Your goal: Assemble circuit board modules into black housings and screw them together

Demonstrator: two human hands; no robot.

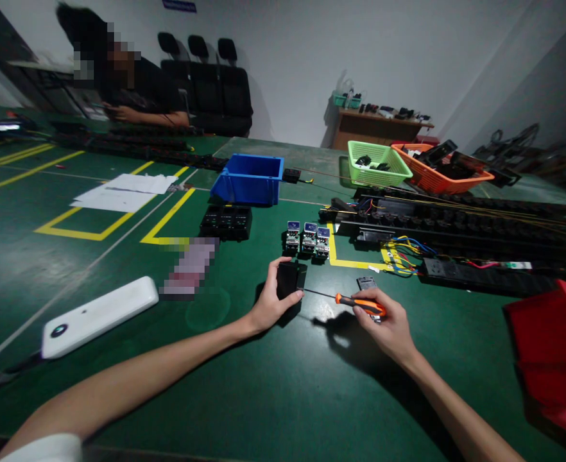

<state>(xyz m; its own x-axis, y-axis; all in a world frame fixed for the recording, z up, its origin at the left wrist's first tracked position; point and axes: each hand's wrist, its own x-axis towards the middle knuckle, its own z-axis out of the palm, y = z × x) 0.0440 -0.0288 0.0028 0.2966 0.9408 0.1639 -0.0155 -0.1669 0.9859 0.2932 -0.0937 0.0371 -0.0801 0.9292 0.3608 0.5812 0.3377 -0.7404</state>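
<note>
My left hand (272, 301) is closed around a black plastic housing (289, 281), thumb on its near right edge. In my right hand (386, 321) is a screwdriver (360, 304) with an orange and black handle. Its thin shaft points left, and the tip meets or nearly meets the housing's right side. Just behind the housing stand three small circuit boards (308, 240) with blue-white displays. A small dark flat part (366, 283) lies on the table, partly hidden by my right hand.
A blue bin (249, 179) stands behind black modules (226, 222). Long black rails with loose wires (408, 251) stretch across the right. Green (378, 164) and orange baskets (439, 168) sit farther back, a red bin (552, 353) at right. A white device (100, 316) lies left; a person (133, 90) sits beyond.
</note>
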